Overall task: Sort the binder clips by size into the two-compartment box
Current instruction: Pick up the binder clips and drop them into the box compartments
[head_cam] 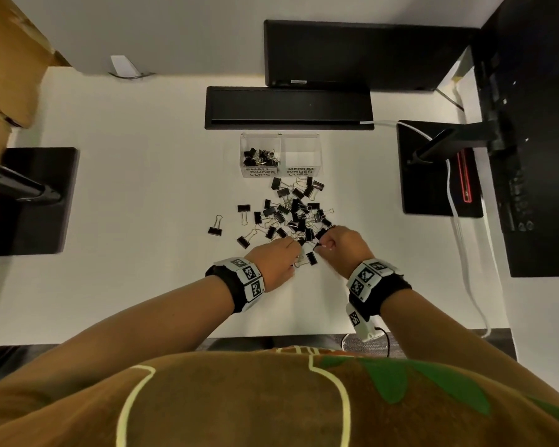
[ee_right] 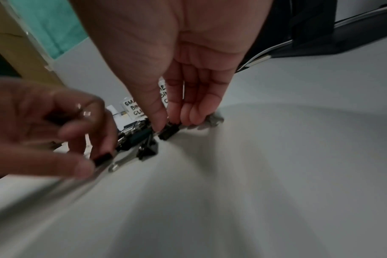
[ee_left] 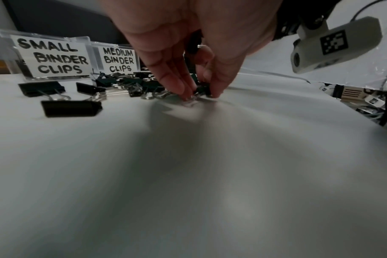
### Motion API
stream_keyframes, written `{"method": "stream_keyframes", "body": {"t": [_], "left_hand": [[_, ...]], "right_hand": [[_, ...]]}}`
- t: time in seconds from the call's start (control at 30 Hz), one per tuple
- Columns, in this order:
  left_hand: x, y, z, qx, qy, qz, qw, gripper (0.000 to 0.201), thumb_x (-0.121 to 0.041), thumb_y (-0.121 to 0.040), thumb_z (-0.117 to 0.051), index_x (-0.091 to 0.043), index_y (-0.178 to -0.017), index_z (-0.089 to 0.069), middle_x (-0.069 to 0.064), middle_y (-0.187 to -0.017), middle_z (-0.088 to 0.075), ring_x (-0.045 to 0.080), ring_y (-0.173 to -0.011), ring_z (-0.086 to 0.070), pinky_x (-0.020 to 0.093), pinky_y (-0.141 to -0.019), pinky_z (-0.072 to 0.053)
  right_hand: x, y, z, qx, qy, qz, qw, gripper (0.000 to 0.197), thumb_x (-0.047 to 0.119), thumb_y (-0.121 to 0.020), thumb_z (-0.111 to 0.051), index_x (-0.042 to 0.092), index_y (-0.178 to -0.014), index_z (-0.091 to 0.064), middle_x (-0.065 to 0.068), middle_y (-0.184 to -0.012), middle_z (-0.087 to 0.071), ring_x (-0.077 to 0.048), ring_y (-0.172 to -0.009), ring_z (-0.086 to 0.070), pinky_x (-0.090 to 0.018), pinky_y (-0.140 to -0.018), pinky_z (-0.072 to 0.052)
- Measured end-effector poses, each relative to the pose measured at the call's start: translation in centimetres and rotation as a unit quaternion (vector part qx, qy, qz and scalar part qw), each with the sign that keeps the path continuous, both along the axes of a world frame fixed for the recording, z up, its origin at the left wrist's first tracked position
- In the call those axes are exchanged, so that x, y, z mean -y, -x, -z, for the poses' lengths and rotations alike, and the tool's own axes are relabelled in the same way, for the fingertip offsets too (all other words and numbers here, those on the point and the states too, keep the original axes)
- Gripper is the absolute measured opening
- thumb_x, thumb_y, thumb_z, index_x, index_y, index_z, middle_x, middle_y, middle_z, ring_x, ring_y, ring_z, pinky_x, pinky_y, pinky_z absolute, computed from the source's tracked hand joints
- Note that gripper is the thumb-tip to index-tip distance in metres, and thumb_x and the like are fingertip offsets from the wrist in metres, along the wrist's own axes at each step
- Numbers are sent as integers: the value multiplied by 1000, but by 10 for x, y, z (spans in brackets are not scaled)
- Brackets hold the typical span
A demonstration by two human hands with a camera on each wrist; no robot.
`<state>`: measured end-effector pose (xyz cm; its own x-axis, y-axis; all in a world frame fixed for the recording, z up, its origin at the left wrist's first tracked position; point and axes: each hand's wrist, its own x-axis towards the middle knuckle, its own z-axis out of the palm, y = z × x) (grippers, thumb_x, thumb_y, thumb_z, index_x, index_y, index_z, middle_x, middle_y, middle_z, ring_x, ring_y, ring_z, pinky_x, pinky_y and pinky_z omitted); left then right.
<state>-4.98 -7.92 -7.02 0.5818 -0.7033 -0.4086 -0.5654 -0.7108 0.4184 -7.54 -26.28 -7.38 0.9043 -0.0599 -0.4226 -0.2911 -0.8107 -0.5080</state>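
- Nearest the body, the left hand (head_cam: 276, 257) is pinching a small clip (ee_left: 201, 90) off the table (head_cam: 142, 253), while the right hand (head_cam: 339, 245) is pinching another (ee_right: 168, 133).
- Beyond them, a pile of clips (head_cam: 291, 214) is still lying unsorted.
- Farthest off, the box (head_cam: 281, 155) is holding clips in its small side only; its medium side is sitting empty.
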Motion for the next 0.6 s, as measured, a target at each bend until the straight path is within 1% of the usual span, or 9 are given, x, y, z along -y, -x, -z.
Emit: {"method": "stream_keyframes", "body": {"t": [0.07,0.13,0.17,0.27,0.33,0.4,0.47,0.5,0.6], "left_hand": [[-2,-4,-4,-4,32,-41,999,19,-21,-93,-47,-9,-108,-45,7,-109,-48,23,-83,-54,33,-66,-43],[-4,-16,-12,-24,87,-121,989,11,-20,-92,-49,-14,-91,-40,2,-92,-43,17,-63,-45,34,-59,-44],[-3,-25,-16,-26,108,-160,981,15,-19,-92,-50,-15,-86,-37,0,-87,-41,14,-59,-40,32,-57,-43],[-1,-59,-31,-16,152,-244,958,10,-15,-94,-48,-13,-89,-39,-4,-78,-39,8,-57,-36,21,-54,-40],[1,-86,-42,-4,171,-275,946,5,-13,-95,-46,-13,-94,-41,-5,-77,-40,7,-57,-37,18,-53,-38],[3,-114,-49,16,156,-292,944,3,-13,-96,-44,-14,-95,-42,-3,-80,-41,6,-59,-38,17,-53,-36],[4,-138,-54,37,132,-299,944,3,-13,-96,-44,-13,-94,-42,1,-85,-43,9,-62,-39,18,-56,-34],[4,-148,-54,48,118,-301,945,3,-12,-95,-44,-12,-94,-42,3,-88,-44,12,-66,-41,21,-58,-35],[4,-168,-52,77,80,-286,952,8,-11,-94,-43,-6,-100,-46,8,-93,-43,19,-77,-44,31,-69,-39]], "right_hand": [[-6,0,2,-17,15,1,1000,17,27,-87,-62,12,-95,-62,2,-89,-51,-15,-81,-50,-26,-71,-39],[-12,-1,1,-16,17,-4,1000,18,26,-88,-60,11,-97,-61,1,-90,-50,-15,-81,-48,-26,-71,-38],[-15,-1,1,-14,11,-8,1000,17,24,-87,-60,10,-97,-60,0,-90,-50,-16,-81,-48,-26,-71,-38],[-22,-1,-1,-22,-21,0,1000,12,16,-84,-62,9,-93,-59,-3,-90,-56,-18,-80,-53,-28,-70,-45],[-25,-3,-4,-27,-41,8,999,7,12,-83,-61,11,-89,-59,-3,-89,-61,-20,-80,-60,-30,-71,-52],[-25,-5,-7,-29,-67,24,997,5,11,-84,-61,12,-88,-59,-1,-84,-63,-17,-77,-61,-24,-68,-53],[-22,-12,-12,-21,-95,52,994,7,14,-84,-63,14,-89,-59,5,-79,-60,-10,-72,-58,-14,-63,-46],[-21,-16,-15,-12,-106,68,992,8,16,-84,-64,16,-90,-59,8,-78,-58,-7,-71,-56,-12,-63,-43],[-16,-37,-27,20,-129,109,985,6,19,-86,-62,18,-92,-59,8,-81,-59,-5,-72,-56,-13,-64,-43]]}}
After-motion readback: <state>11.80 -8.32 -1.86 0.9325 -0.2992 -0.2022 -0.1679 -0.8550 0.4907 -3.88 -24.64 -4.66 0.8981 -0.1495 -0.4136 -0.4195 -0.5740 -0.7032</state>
